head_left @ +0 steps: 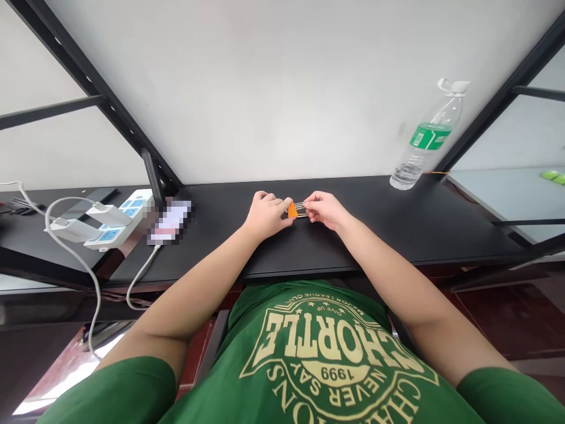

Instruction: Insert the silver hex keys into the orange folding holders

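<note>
A small orange binder clip (292,210) with silver wire handles is held over the black desk (397,224) between both hands. My left hand (266,214) pinches the orange body with closed fingers. My right hand (325,209) has its fingertips closed on the wire handles, which point to the right. Both hands rest low, close to the desk top near its middle.
A clear water bottle (427,140) with a green label stands at the back right. A white power strip (115,225) with plugged chargers and cables lies at the left, beside a phone (170,222). Black frame posts rise on both sides against the white wall.
</note>
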Action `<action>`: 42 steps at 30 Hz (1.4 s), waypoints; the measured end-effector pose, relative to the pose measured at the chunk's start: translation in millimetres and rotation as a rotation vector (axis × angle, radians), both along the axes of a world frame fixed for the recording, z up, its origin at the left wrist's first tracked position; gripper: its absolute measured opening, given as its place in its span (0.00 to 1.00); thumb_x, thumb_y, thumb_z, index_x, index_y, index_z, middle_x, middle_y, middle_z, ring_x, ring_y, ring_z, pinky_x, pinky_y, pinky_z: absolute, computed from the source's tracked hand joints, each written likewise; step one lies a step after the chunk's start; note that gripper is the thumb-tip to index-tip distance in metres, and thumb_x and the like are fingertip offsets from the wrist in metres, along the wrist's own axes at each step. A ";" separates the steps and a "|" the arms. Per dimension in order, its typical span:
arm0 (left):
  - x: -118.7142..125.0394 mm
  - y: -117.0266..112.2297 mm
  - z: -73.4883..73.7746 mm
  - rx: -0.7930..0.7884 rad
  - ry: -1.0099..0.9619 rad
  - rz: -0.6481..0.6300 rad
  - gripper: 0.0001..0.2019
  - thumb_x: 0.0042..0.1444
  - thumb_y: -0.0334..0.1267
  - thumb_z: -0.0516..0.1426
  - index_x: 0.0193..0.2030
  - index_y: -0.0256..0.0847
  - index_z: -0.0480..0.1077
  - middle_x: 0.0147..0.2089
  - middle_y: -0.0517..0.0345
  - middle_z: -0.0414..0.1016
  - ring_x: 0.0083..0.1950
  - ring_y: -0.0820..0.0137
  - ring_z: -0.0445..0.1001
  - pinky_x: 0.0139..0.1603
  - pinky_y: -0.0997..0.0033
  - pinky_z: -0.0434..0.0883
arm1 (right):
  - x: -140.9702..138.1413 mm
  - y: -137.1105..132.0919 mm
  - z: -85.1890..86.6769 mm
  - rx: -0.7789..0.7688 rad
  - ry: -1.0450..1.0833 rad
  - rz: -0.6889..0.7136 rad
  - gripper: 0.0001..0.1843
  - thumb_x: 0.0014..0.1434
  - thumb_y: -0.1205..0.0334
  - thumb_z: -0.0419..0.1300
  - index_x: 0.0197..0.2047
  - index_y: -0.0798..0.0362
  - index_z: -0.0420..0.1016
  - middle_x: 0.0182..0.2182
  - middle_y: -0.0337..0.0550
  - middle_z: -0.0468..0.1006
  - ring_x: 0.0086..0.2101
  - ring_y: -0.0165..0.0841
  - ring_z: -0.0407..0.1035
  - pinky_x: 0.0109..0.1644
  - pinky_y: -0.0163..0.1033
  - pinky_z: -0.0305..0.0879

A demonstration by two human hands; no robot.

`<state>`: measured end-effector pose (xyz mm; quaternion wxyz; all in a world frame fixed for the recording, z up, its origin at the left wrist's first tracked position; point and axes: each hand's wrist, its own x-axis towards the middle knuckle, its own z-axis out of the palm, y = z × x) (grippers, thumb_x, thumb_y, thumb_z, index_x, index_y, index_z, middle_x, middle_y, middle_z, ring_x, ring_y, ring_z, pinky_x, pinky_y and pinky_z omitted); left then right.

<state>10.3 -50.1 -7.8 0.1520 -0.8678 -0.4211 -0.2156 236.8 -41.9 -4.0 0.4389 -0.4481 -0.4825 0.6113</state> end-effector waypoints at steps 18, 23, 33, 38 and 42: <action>14.7 -2.8 -7.5 0.018 0.003 0.051 0.22 0.65 0.48 0.59 0.60 0.38 0.77 0.44 0.41 0.85 0.49 0.48 0.80 0.60 0.44 0.65 | -0.9 0.5 1.8 -0.035 0.011 -0.021 0.13 0.59 0.71 0.70 0.29 0.52 0.71 0.19 0.37 0.73 0.22 0.28 0.68 0.23 0.31 0.68; 15.7 -1.5 -6.0 -0.001 0.032 0.055 0.14 0.63 0.44 0.59 0.49 0.40 0.79 0.38 0.44 0.84 0.46 0.50 0.80 0.63 0.44 0.65 | -5.9 -2.0 1.1 -0.012 -0.023 -0.033 0.12 0.61 0.73 0.68 0.30 0.52 0.71 0.19 0.37 0.73 0.21 0.28 0.68 0.23 0.32 0.69; 11.8 1.6 -1.5 -0.082 -0.006 0.055 0.15 0.58 0.47 0.61 0.48 0.42 0.78 0.36 0.48 0.83 0.45 0.53 0.82 0.65 0.47 0.66 | -7.9 -2.1 -2.0 0.009 -0.002 -0.031 0.12 0.62 0.74 0.66 0.30 0.51 0.71 0.19 0.37 0.73 0.21 0.28 0.68 0.23 0.32 0.70; 13.4 -0.4 -2.4 -0.034 -0.001 0.044 0.13 0.58 0.45 0.61 0.47 0.43 0.78 0.35 0.48 0.83 0.45 0.52 0.81 0.65 0.44 0.65 | -7.6 -3.4 1.7 0.025 -0.032 -0.022 0.11 0.60 0.73 0.67 0.30 0.52 0.72 0.18 0.37 0.72 0.20 0.29 0.66 0.22 0.32 0.69; -0.3 5.2 -3.8 -0.042 -0.005 0.087 0.12 0.57 0.47 0.63 0.43 0.43 0.78 0.34 0.48 0.82 0.44 0.52 0.81 0.65 0.43 0.65 | 10.2 6.7 4.1 0.036 -0.003 -0.153 0.13 0.57 0.75 0.67 0.28 0.51 0.69 0.18 0.35 0.70 0.19 0.27 0.64 0.21 0.31 0.65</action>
